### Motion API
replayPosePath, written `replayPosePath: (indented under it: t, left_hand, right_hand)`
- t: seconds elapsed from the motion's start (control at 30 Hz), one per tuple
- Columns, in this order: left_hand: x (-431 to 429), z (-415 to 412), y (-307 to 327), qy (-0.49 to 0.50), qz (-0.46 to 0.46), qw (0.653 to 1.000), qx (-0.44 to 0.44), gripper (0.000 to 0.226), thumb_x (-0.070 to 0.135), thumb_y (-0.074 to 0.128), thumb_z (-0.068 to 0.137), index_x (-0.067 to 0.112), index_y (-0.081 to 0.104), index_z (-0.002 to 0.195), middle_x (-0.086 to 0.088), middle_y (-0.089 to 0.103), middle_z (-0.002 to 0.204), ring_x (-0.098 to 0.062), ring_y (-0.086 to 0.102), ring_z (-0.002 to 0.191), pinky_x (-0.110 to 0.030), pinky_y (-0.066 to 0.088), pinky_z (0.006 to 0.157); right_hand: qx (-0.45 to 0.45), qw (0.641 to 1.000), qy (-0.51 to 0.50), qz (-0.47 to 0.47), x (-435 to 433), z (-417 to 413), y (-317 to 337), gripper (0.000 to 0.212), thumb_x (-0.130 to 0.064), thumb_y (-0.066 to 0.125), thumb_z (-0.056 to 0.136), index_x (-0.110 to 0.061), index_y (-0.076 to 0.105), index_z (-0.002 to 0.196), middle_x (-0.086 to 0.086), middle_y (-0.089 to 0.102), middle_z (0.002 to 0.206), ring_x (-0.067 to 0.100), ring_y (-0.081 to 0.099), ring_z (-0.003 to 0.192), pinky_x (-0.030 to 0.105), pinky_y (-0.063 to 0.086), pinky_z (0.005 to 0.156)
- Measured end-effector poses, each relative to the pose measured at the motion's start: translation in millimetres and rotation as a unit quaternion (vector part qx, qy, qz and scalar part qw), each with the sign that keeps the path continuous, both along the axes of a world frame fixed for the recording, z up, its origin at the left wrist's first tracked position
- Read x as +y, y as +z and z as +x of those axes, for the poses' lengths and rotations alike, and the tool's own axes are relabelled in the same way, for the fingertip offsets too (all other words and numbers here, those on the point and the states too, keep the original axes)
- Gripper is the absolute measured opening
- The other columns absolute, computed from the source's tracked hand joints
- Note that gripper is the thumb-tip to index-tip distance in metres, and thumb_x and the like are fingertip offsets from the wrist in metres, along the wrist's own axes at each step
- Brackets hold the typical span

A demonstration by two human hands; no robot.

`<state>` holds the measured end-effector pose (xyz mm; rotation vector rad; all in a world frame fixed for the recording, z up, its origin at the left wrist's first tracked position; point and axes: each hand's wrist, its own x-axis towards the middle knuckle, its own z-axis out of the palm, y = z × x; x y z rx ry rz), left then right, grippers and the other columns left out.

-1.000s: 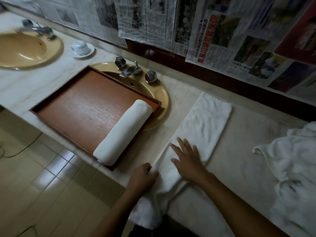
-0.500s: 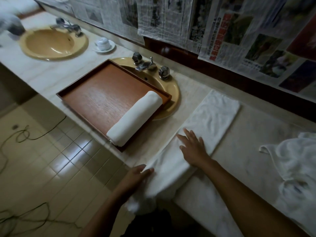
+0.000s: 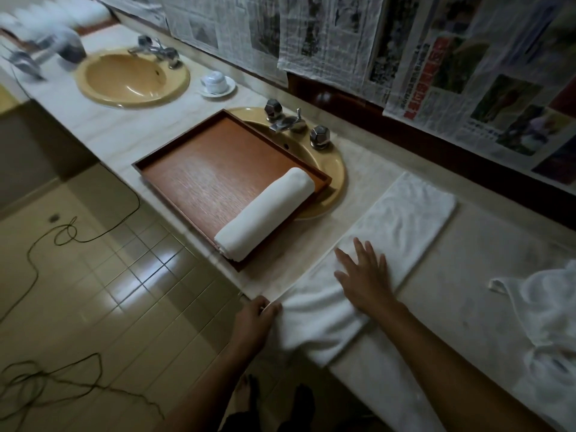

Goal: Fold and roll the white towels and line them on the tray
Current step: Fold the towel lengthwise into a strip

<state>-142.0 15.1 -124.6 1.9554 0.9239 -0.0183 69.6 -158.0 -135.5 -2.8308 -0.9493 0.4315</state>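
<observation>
The marble counter (image 3: pixel 452 307) is bearing a folded towel (image 3: pixel 402 219), whose near corner the left hand (image 3: pixel 257 319) is pinching at the counter's edge. Beyond and left of that grip, the tray (image 3: pixel 199 182) is holding a rolled towel (image 3: pixel 265 213) along its right side. Just right of the grip, the right hand (image 3: pixel 364 275) is pressing the folded towel, fingers spread flat.

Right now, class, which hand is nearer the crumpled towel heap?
Right. The right hand lies flat on the folded towel, left of the heap; the left hand grips that towel's near edge at the counter's front, farther left.
</observation>
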Motion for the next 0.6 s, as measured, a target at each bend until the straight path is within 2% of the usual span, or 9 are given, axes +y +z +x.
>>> replayPosePath:
  t: [0.03,0.1,0.2,0.27,0.33,0.4,0.43,0.5,0.6]
  left_hand:
    - [0,1,1,-0.001,0.005,1.0,0.002,0.027,0.033,0.064,0.1,0.023,0.061,0.076,0.005,0.061,0.072,-0.004,0.054,0.063,-0.014,0.037,0.053]
    - [0,1,2,0.002,-0.004,1.0,0.009,0.025,0.035,0.063,0.1,0.022,0.063,0.078,0.005,0.063,0.074,-0.004,0.057,0.065,-0.014,0.037,0.054]
    - [5,-2,2,-0.006,-0.053,0.998,0.018,0.019,0.036,0.064,0.099,0.023,0.064,0.086,0.004,0.067,0.084,-0.008,0.063,0.073,-0.025,0.048,0.062]
    - [11,-9,4,-0.03,-0.118,0.992,0.026,0.013,0.036,0.067,0.097,0.023,0.064,0.095,0.002,0.069,0.092,-0.012,0.066,0.077,-0.024,0.05,0.061]
    - [18,-19,5,-0.072,-0.164,0.983,0.028,0.02,0.041,0.066,0.095,0.021,0.065,0.101,-0.001,0.069,0.094,-0.016,0.065,0.078,-0.028,0.051,0.065]
    - [24,-30,1,-0.093,-0.176,0.98,0.022,0.028,0.047,0.066,0.091,0.021,0.069,0.101,-0.005,0.072,0.096,-0.024,0.069,0.085,-0.041,0.055,0.077]
    - [27,-36,-2,-0.102,-0.169,0.98,0.027,0.023,0.045,0.066,0.093,0.024,0.07,0.101,-0.004,0.073,0.097,-0.025,0.07,0.089,-0.042,0.055,0.081]
    - [33,-48,-9,-0.134,-0.118,0.982,0.066,0.012,0.037,0.062,0.101,0.029,0.07,0.099,0.0,0.072,0.097,-0.019,0.068,0.089,-0.036,0.053,0.08]
    - [44,-70,-27,-0.163,-0.036,0.977,0.133,0.024,0.036,0.055,0.104,0.019,0.071,0.106,-0.002,0.071,0.096,-0.019,0.067,0.086,-0.034,0.051,0.076]
  right_hand:
    - [-0.02,0.999,0.008,0.033,1,-13,-3,0.057,-0.047,0.051,0.101,-0.035,0.038,0.155,0.01,0.019,0.168,0.034,0.011,0.156,0.062,0.013,0.121]
    - [-0.037,0.997,0.035,0.062,3,-44,-15,0.057,-0.053,0.045,0.099,-0.033,0.043,0.152,0.011,0.031,0.164,0.033,0.022,0.153,0.065,0.023,0.119]
    - [-0.037,0.997,0.05,0.039,4,-75,-28,0.06,-0.057,0.029,0.101,-0.038,0.03,0.157,0.006,0.023,0.168,0.029,0.018,0.155,0.065,0.024,0.118]
    - [-0.046,0.998,0.045,0.026,3,-76,-29,0.059,-0.057,0.024,0.102,-0.041,0.021,0.159,0.003,0.014,0.171,0.027,0.011,0.157,0.063,0.02,0.119]
    - [-0.048,0.998,0.044,0.026,2,-75,-28,0.059,-0.058,0.02,0.103,-0.042,0.018,0.16,0.0,0.009,0.171,0.024,0.005,0.158,0.062,0.016,0.121]
    - [-0.048,0.998,0.04,0.03,3,-76,-28,0.059,-0.059,0.019,0.103,-0.043,0.019,0.16,-0.001,0.009,0.171,0.023,0.005,0.158,0.061,0.015,0.121]
    - [-0.05,0.997,0.041,0.029,3,-76,-28,0.059,-0.059,0.019,0.104,-0.042,0.02,0.16,-0.001,0.01,0.171,0.024,0.007,0.158,0.061,0.015,0.121]
    - [-0.055,0.997,0.041,0.023,3,-76,-27,0.058,-0.059,0.02,0.104,-0.041,0.023,0.159,-0.001,0.014,0.17,0.025,0.012,0.157,0.061,0.018,0.12]
    - [-0.051,0.998,0.04,0.007,4,-75,-27,0.059,-0.059,0.02,0.103,-0.042,0.023,0.159,-0.002,0.014,0.17,0.025,0.014,0.157,0.06,0.018,0.12]
